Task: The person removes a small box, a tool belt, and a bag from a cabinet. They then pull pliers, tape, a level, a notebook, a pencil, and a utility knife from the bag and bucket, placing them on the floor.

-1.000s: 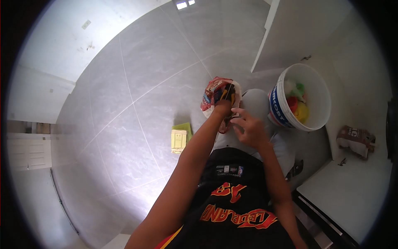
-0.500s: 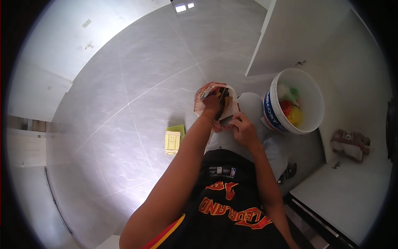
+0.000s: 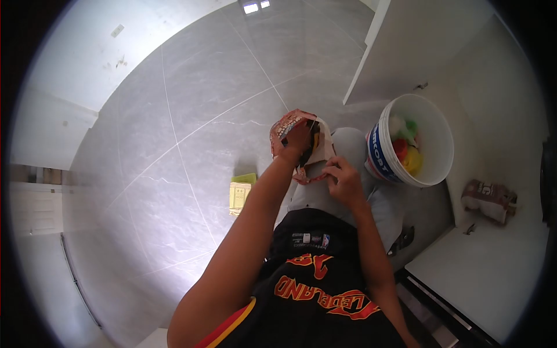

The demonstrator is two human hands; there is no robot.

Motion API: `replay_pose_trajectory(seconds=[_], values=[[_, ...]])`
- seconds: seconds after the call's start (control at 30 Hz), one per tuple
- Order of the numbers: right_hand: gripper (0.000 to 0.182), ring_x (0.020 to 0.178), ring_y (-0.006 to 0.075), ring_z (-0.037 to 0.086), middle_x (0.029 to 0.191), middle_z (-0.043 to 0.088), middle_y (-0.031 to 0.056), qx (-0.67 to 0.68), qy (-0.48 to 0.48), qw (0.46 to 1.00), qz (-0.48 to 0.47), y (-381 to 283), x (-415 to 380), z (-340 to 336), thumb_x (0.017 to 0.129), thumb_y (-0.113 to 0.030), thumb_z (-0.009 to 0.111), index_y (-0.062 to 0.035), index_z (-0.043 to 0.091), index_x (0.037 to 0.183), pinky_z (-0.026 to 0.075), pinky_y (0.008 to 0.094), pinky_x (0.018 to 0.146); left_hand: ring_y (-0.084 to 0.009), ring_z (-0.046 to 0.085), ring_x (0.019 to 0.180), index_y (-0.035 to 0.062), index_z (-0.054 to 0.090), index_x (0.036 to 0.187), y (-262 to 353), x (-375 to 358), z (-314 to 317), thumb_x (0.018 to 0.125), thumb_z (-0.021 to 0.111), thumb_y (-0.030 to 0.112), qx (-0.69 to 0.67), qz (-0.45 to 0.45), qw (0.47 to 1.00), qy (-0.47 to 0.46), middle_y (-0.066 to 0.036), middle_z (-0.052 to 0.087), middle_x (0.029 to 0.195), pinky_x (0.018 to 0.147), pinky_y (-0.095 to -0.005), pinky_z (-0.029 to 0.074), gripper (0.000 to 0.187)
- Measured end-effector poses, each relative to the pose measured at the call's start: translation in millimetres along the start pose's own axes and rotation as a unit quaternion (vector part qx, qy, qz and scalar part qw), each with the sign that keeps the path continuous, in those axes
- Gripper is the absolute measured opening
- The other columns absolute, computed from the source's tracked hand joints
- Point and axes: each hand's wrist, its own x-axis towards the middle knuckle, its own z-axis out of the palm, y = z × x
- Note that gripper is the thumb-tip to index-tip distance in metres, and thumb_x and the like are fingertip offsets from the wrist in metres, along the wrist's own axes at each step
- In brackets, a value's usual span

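A red-and-white printed bag [image 3: 326, 145] stands with its mouth up at my knees, by my grey trouser leg [image 3: 348, 145]. My left hand [image 3: 298, 139] reaches down into its opening, and the fingers are hidden inside. Something dark with an orange-yellow edge [image 3: 317, 138] shows in the bag beside that hand; I cannot make out what it is. On the near right side, my right hand [image 3: 343, 178] is closed, thumb and fingers pinching the bag's rim.
A white bucket [image 3: 432, 168] with a blue label stands right of my leg, holding red, yellow, green and whitish items. Farther right lies a brown-and-clear package [image 3: 488, 200] inside an open white cabinet [image 3: 493, 261]. Left of my arm, a yellow packet [image 3: 239, 198] rests on the grey tiled floor [image 3: 191, 116].
My left hand has shifted slightly inside the bag, and the bag's printed side has tilted a little. My right hand keeps its pinch on the rim.
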Motion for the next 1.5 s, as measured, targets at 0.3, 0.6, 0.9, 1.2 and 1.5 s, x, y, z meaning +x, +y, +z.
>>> replay_pose_trajectory(seconds=[0.3,0.6,0.9,1.2,1.5], values=[[0.017,0.077,0.0269,0.06,0.086,0.056,0.0089,0.0,-0.007,1.0,0.003,0.5,2.0,-0.2,0.065,0.006,0.063,-0.0028,0.062,0.079,0.048,0.0331,0.061,-0.0254,0.062,0.093,0.011,0.065,0.098,34.5,-14.0,-0.6,0.076,0.059,0.03,0.021,-0.228,0.947,-0.225,-0.008,0.066,0.095,0.071,-0.0434,0.047,0.03],[0.015,0.081,0.0278,0.059,0.086,0.056,0.0107,0.021,-0.003,1.0,0.018,-3.0,3.6,-2.1,0.065,0.007,0.063,-0.0017,0.061,0.077,0.048,0.0337,0.066,-0.0239,0.057,0.105,0.0085,0.065,0.104,10.3,8.4,-50.2,0.069,0.061,0.042,-0.032,-0.177,0.921,-0.344,-0.01,0.062,0.111,0.085,-0.0359,0.045,0.049],[0.016,0.085,0.0275,0.058,0.088,0.057,0.0076,0.002,0.008,0.999,0.032,1.1,5.5,-4.1,0.063,0.005,0.063,-0.0042,0.062,0.076,0.048,0.0357,0.069,-0.028,0.06,0.096,0.0014,0.051,0.117,21.1,-36.2,-193.0,0.071,0.059,0.046,-0.104,-0.086,0.873,-0.468,-0.018,0.062,0.104,0.082,-0.0345,0.045,0.065],[0.065,0.112,0.0378,0.043,0.123,0.041,0.0194,-0.04,-0.015,0.997,-0.07,-80.1,-9.4,-49.2,0.065,-0.012,0.069,-0.0059,0.043,0.124,0.036,0.0482,0.093,-0.034,0.061,0.069,0.008,0.031,0.127,28.9,-134.8,-299.8,0.077,0.056,0.031,-0.143,0.032,0.853,-0.501,-0.017,0.061,0.073,0.064,-0.041,0.047,0.061],[0.064,0.092,0.0298,0.059,0.102,0.059,0.0147,0.002,-0.167,0.985,-0.046,-111.4,-33.4,-42.1,0.068,-0.023,0.072,-0.0055,0.046,0.124,0.047,0.0411,0.077,-0.0285,0.063,0.073,-0.0004,0.047,0.112,64.1,-128.4,-317.0,0.089,0.047,0.042,-0.37,0.118,0.72,-0.576,-0.016,0.063,0.083,0.065,-0.0363,0.05,0.048]])
